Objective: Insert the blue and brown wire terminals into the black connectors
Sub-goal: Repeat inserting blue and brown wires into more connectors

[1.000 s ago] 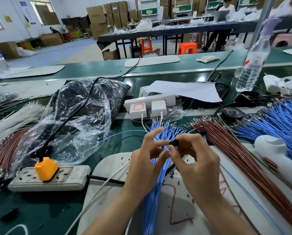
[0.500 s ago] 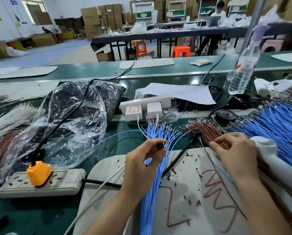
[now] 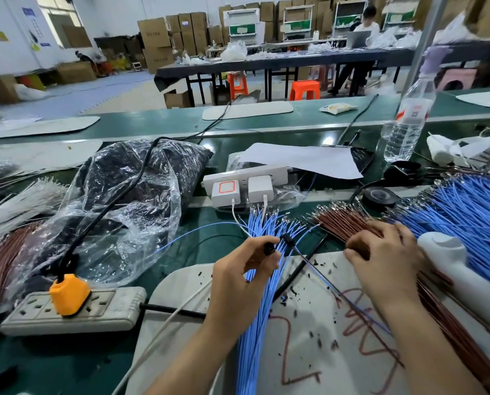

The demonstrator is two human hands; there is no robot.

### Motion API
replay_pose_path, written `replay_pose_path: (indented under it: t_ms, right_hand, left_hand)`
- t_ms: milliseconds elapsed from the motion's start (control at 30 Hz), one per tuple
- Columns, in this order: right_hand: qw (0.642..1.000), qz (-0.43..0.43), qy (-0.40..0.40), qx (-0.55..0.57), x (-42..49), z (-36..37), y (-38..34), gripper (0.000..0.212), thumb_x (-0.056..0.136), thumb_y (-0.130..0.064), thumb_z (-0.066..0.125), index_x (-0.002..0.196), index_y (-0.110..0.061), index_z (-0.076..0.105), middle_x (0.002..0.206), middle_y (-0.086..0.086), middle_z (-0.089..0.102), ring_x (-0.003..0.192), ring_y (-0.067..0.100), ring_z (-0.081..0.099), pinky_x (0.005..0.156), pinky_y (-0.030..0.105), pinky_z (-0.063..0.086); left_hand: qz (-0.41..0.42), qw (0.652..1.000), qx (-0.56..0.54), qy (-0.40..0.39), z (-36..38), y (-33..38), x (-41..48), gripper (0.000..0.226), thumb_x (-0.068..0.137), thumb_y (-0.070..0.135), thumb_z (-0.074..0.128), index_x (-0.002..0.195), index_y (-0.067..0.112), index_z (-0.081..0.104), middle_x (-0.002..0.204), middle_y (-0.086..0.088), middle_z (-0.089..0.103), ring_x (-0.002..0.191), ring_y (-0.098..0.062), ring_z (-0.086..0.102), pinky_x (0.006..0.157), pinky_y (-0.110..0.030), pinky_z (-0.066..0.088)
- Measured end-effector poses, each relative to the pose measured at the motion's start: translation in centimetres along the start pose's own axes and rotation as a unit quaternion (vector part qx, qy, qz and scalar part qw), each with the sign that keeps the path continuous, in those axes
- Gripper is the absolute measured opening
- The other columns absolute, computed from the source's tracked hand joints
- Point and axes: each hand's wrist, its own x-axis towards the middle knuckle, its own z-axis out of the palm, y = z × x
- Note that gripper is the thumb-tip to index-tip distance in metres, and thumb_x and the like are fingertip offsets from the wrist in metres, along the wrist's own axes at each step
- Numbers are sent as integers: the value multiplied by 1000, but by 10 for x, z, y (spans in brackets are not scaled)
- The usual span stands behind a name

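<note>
My left hand (image 3: 248, 269) pinches a small black connector (image 3: 269, 248) between thumb and fingers, above a bundle of blue wires (image 3: 259, 295) lying on the white mat (image 3: 309, 337). Just to its right lies another black connector (image 3: 287, 239) with a blue and a brown wire trailing from it across the mat. My right hand (image 3: 386, 258) rests with curled fingers on the fan of brown wires (image 3: 340, 220), its fingertips at their terminal ends. Whether it pinches a wire is hidden. A larger spread of blue wires (image 3: 471, 212) lies at the far right.
A clear bag of black parts (image 3: 130, 201) sits left, with a grey power strip and orange plug (image 3: 68, 295) in front. A white charger strip (image 3: 244, 183), a water bottle (image 3: 409, 121), a black tape roll (image 3: 379, 196) and a white tool (image 3: 460, 269) surround the mat.
My right hand left the connector, moved right onto the brown wires and stays there. My left hand keeps its connector; a wired connector now lies beside it.
</note>
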Motion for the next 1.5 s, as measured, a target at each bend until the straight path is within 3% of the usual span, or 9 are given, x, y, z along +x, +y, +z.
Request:
replay_pose_path:
  t_ms: [167,633,733,867,933,1033,1233,1367,1500]
  right_hand:
    - [999,21,28,-8,3,2,3,13,79,-17,76,88,-14,67,120,12,57,126,35,35,101,45,31]
    - [996,55,37,-57,4,11,-1,20,95,-20,52,107,-7,62,129,13,51,131,31,29,104,48,29]
    - [991,10,124,48,2,6,-5,11,93,-8,54,98,0,60,110,20,58,111,36,42,90,48,34]
    - [950,-151,194,194,-10,-3,-30,8,94,-5,52,91,-2,59,80,-7,45,77,20,48,65,26,43]
    - [927,-238,183,225,-18,-1,-47,13,92,-14,52,88,-4,60,83,-10,46,74,13,48,65,15,41]
    - [902,-316,136,259,-32,11,-60,5,90,-13,59,89,-8,61,82,-10,53,76,10,49,64,19,43]
    - [905,-254,48,338,-35,11,-57,35,85,-21,62,112,-32,42,78,-14,66,71,6,58,65,27,47]
    - [912,-271,41,306,-36,12,-56,24,84,-19,67,106,-24,57,76,-6,69,69,7,62,64,27,50]
    - [939,-259,10,224,-27,10,-48,13,86,-15,69,98,-11,73,80,0,72,72,19,68,66,40,55]
  left_hand:
    - [2,1000,5,-10,2,-1,-1,19,84,23,65,99,34,66,83,10,72,79,-6,69,77,-17,52]
    - [21,999,40,-11,0,0,-1,21,85,21,66,102,33,67,88,17,69,81,-4,65,75,-15,50]
    - [55,995,82,3,-1,1,-1,18,85,24,65,103,24,70,91,16,68,94,-11,61,82,-22,49]
    - [68,996,52,-1,-2,6,0,21,85,21,65,104,30,67,104,19,67,105,-6,61,90,-15,44]
    - [63,997,32,-14,0,9,-1,23,85,18,65,105,30,66,104,19,69,102,0,63,89,-10,42]
    - [51,998,28,-16,2,10,-2,22,84,19,65,105,25,69,97,22,69,95,4,64,84,-7,42]
    - [34,999,-11,-10,2,6,-1,24,85,15,65,108,22,69,103,15,71,96,-5,66,86,-15,47]
    - [30,999,-22,0,1,0,0,20,84,22,69,103,27,70,99,12,71,94,-9,67,84,-19,49]
    - [-59,988,-106,97,-1,-2,5,13,82,23,71,95,22,72,92,5,74,88,-10,69,80,-20,52]
